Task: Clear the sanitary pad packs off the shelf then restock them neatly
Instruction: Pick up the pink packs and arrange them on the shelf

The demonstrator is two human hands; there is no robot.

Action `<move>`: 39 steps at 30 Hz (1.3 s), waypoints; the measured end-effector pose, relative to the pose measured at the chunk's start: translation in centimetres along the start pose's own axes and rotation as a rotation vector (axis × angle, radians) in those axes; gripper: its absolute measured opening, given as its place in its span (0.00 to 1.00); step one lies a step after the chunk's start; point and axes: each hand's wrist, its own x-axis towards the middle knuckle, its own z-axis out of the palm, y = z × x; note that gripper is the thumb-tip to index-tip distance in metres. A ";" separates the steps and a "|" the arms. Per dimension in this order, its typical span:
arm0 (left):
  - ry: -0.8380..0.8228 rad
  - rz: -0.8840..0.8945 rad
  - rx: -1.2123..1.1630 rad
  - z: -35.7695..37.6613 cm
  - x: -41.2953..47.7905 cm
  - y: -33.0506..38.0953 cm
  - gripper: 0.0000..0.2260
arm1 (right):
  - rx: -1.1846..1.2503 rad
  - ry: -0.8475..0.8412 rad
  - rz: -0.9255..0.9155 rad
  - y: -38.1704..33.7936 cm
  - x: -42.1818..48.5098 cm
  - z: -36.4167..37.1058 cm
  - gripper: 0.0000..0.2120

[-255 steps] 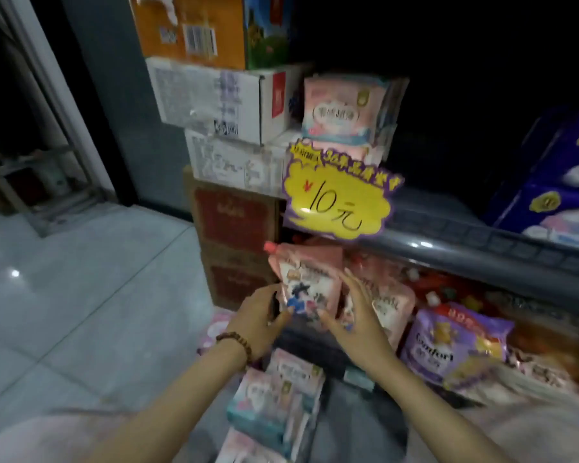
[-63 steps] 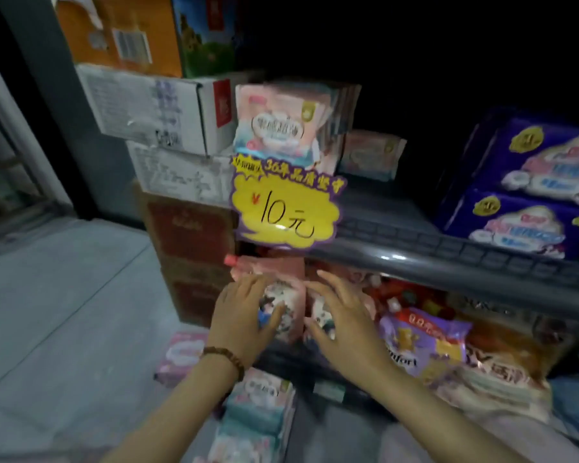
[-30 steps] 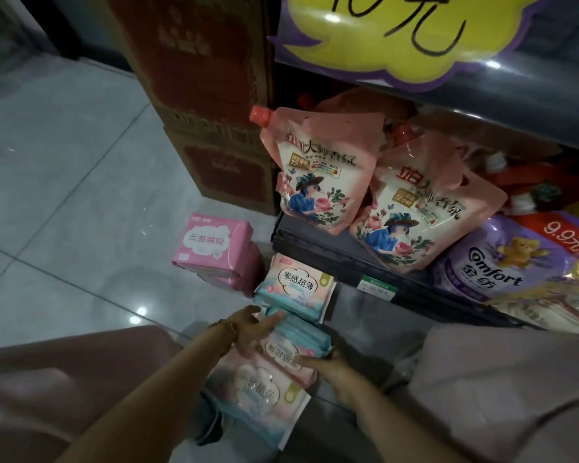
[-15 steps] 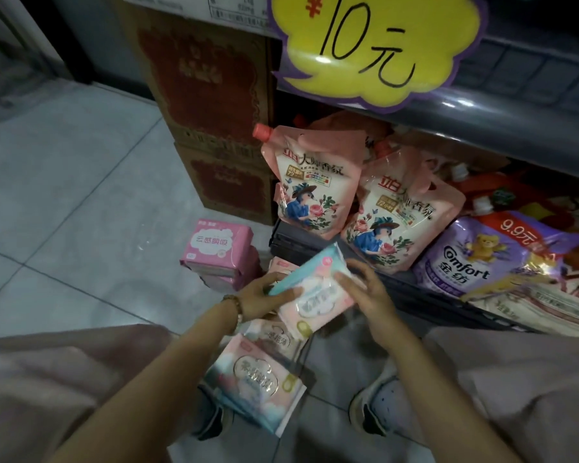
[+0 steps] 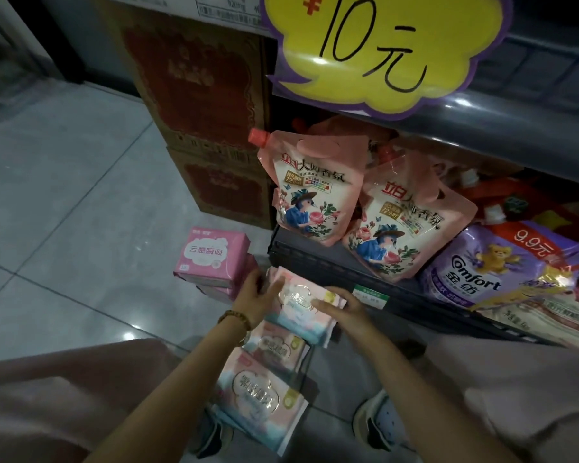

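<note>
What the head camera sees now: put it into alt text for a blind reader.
The left hand and right hand hold a pink-and-teal pad pack over more packs lying on the floor, before a low shelf. Pink spouted pouches and a purple Comfort bag sit on it, under a yellow 10-yuan sign.

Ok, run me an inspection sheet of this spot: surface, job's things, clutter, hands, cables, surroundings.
Surface: grey tiled floor, glossy.
Job's things: top pad pack held above more pastel packs lying on the floor; pink packs stacked to their left.
Clutter: pink pouches and purple Comfort bag on the bottom shelf.
Hands: left hand and right hand grip the top pad pack's ends.
Cables: nothing seen.
Surroundings: brown cartons, yellow price sign.
</note>
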 end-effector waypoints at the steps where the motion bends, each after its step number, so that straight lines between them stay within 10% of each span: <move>1: -0.034 -0.023 0.041 0.3 0.4 0.0 0.20 | 0.006 0.044 -0.014 0.0 0.4 0.4 0.17; 6: -0.089 -0.141 0.135 1.1 3.3 -1.3 0.18 | 0.018 0.320 -0.086 0.4 1.6 2.4 0.10; 10: -0.135 -0.281 0.114 1.0 4.2 -1.3 0.22 | 0.072 0.093 0.203 0.8 1.0 2.9 0.16; 18: -0.207 -0.298 0.184 0.7 1.8 -0.8 0.44 | 0.377 -0.102 0.169 2.3 -2.6 0.5 0.27; 22: -0.203 -0.114 0.120 0.6 -2.6 4.1 0.39 | 0.292 0.028 -0.087 -1.2 -5.1 -0.4 0.52; 28: -0.247 0.325 -0.022 -0.2 -10.3 13.0 0.34 | 0.182 0.034 -0.524 -9.9 -15.7 -2.9 0.31; 34: -0.324 0.789 0.034 0.0 -15.5 23.6 0.44 | -0.035 0.105 -0.983 -19.2 -23.7 -7.9 0.56; 39: -0.327 1.070 0.305 0.2 -16.6 33.2 0.44 | -0.189 0.146 -1.229 -26.6 -25.4 -11.5 0.53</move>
